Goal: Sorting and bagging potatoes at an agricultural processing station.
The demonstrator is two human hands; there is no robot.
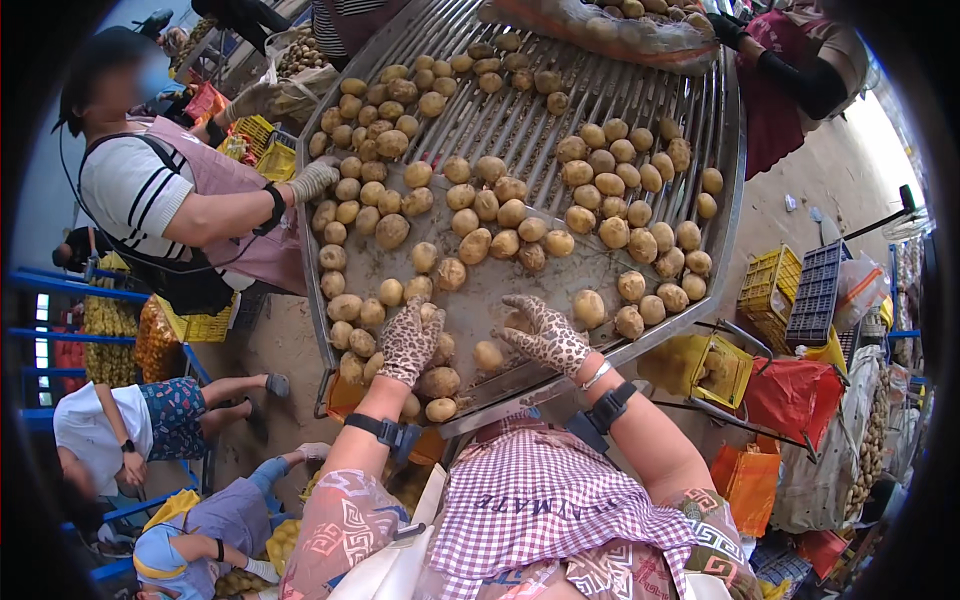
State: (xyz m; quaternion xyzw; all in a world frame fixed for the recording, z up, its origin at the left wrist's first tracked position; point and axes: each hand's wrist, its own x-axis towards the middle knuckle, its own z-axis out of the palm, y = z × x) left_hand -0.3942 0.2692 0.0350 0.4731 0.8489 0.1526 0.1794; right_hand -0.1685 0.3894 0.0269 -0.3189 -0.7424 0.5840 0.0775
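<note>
Potatoes, some with soil on their skins, lie on a metal sorting table (480, 360) before me. My left hand (411, 341), in a leopard-print glove, reaches over the potatoes at the near left. A potato (427, 310) shows between its thumb and fingers; whether it is gripped is hidden. My right hand (549, 334), gloved alike, is to the right with its fingers and thumb curved around a partly covered potato (519, 322); I cannot tell if it holds it. A loose potato (488, 355) lies between my hands, and another potato (589, 308) just right of my right hand.
Metal bars (517, 127) form the table's far part, and a raised metal rim (709, 300) bounds it. A co-worker's gloved hand (315, 180) touches potatoes at the left edge. A sack of potatoes (607, 34) lies at the far end. A yellow crate (720, 371) stands right.
</note>
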